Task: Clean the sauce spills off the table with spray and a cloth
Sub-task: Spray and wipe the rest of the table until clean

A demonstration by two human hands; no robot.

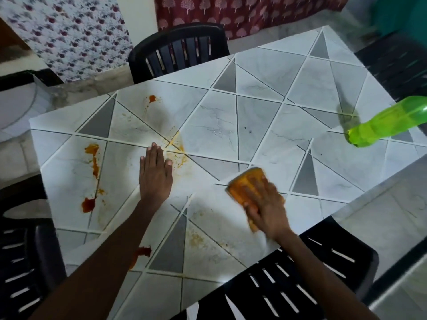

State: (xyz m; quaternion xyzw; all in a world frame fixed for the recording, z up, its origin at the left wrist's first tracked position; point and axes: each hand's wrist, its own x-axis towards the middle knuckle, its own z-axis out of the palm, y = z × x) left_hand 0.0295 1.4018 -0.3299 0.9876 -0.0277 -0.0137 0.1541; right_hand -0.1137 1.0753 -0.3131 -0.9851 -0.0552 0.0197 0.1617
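The table (265,116) has a white and grey triangle pattern. My right hand (268,209) presses an orange cloth (246,184) onto the near right part of it; both are blurred. My left hand (156,174) lies flat on the tabletop with fingers together, holding nothing. Red-orange sauce spills mark the left side: a long streak (92,162) ending in a blob (88,205), a small spot (152,98) further back, and a patch (143,251) by my left forearm. A yellowish smear (176,144) sits just right of my left fingertips. A green spray bottle (388,122) stands at the right edge.
Black plastic chairs surround the table: one at the far side (178,50), one at the near right (288,285), one at the left (20,262), another at the far right (397,63). Patterned curtains hang behind. Faint yellow specks (196,237) lie near the front.
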